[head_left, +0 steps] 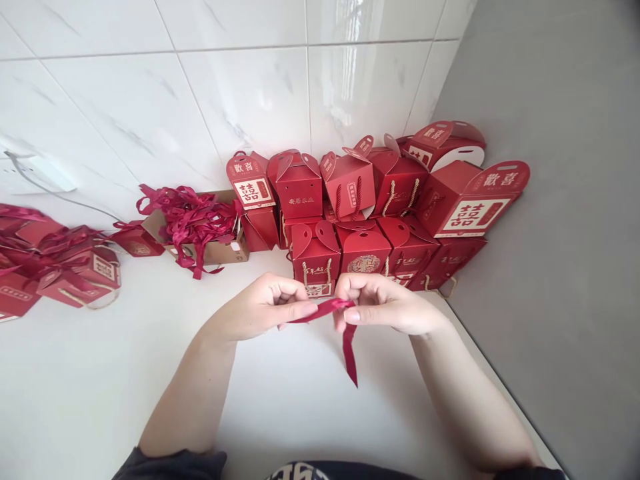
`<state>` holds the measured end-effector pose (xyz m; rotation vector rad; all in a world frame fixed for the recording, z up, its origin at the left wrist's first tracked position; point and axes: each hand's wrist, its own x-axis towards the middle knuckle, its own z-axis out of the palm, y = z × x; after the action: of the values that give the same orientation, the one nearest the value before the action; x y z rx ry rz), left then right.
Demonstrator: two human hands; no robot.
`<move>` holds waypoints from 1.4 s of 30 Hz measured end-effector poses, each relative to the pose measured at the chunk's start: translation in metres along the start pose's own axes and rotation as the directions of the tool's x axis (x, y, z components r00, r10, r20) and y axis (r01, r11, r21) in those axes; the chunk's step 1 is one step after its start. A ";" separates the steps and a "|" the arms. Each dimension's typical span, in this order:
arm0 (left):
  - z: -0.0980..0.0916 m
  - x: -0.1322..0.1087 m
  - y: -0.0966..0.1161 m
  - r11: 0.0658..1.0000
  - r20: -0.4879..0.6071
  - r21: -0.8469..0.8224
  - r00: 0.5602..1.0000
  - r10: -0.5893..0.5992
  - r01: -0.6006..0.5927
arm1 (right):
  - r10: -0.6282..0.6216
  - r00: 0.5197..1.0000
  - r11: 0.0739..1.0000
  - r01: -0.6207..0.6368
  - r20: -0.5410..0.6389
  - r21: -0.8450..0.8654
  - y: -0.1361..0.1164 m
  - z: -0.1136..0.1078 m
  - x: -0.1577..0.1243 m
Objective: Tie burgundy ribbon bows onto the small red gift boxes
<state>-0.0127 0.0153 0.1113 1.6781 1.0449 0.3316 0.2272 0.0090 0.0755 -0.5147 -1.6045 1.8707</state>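
Observation:
Between my two hands is a dark red ribbon (pixel 351 357), held up over the white tabletop in front of the stacked boxes. My left hand (pixel 275 303) pinches one stretch of it between thumb and fingers. My right hand (pixel 383 307) grips it near a small loop or knot, and a loose tail hangs below that hand. The curled fingers hide part of the ribbon, so I cannot tell how the knot is formed. Just behind the hands stand red gift boxes (pixel 315 250) with twisted cord handles.
A cardboard box (pixel 233 252) overflows with tangled red ribbons (pixel 200 217). Beribboned red boxes (pixel 83 277) cluster at the far left. A larger red box (pixel 473 200) tops the right end of the stack, beside a grey panel (pixel 545 200). White tiles (pixel 245 93) line the back.

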 end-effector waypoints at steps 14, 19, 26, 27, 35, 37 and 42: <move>-0.010 0.003 -0.009 0.959 0.103 -0.283 0.993 0.053 -0.022 | -0.548 0.832 0.007 -0.100 -0.087 -0.995 0.009 -0.004 -0.004; 0.001 0.015 -0.016 0.824 -0.267 -0.472 0.942 0.206 -0.314 | -0.264 0.954 0.242 -0.076 -0.141 -0.967 0.014 0.004 0.004; 0.015 0.018 -0.010 0.903 -0.361 -0.158 0.874 0.324 -0.400 | -0.080 0.976 0.871 0.168 0.204 -0.461 0.002 0.013 -0.003; 0.017 0.016 -0.008 0.922 -0.308 -0.123 0.897 0.316 -0.367 | -0.128 0.971 0.902 0.199 0.204 -0.384 0.001 0.013 -0.005; 0.025 0.010 0.000 0.977 -0.051 -0.007 0.976 0.211 -0.211 | -0.521 0.795 0.820 0.366 -0.311 -0.440 0.004 0.010 -0.009; 0.023 0.010 0.001 0.985 -0.019 -0.096 0.990 0.140 -0.141 | -0.610 0.720 0.709 0.307 -0.333 -0.634 0.007 0.010 -0.005; 0.019 0.013 -0.001 0.970 0.108 -0.243 0.994 -0.007 0.033 | -0.759 0.644 0.350 0.286 -0.091 -0.892 0.011 0.011 0.002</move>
<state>0.0068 0.0130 0.0993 1.4474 0.9029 0.3396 0.2164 0.0019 0.0674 -0.6449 -1.8672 0.2844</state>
